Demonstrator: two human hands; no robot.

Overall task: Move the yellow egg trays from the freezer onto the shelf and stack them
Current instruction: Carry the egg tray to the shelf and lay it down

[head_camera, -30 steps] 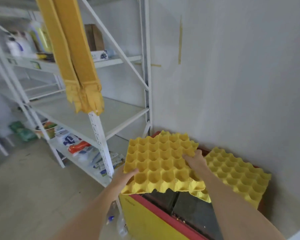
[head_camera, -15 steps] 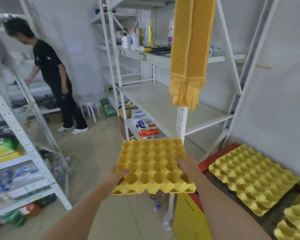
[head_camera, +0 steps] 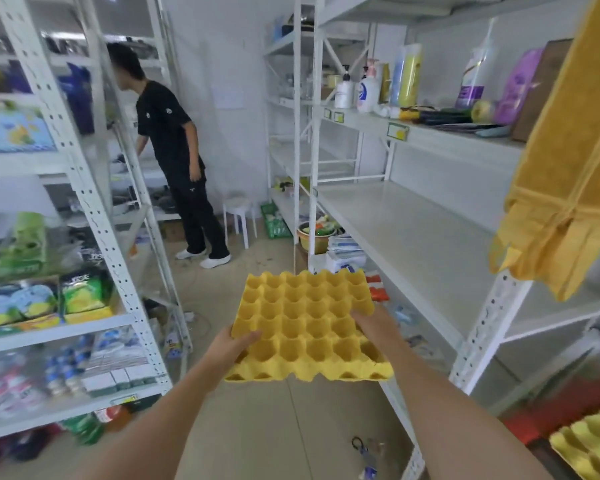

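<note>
Currently mid-carry: one yellow egg tray [head_camera: 307, 323] held level over the aisle floor, left hand [head_camera: 234, 344] clamped on its left edge, right hand [head_camera: 374, 323] gripping the right edge. Nothing on the wide white shelf [head_camera: 413, 237] yet, so no stack started. At least one more tray [head_camera: 593, 445] waiting on the red-rimmed freezer [head_camera: 561, 410] at lower right. Shelf surface bare, plenty of landing room. Watch the upright post [head_camera: 485, 327] and hanging yellow cloth [head_camera: 568, 174] near the shelf's front edge.
</note>
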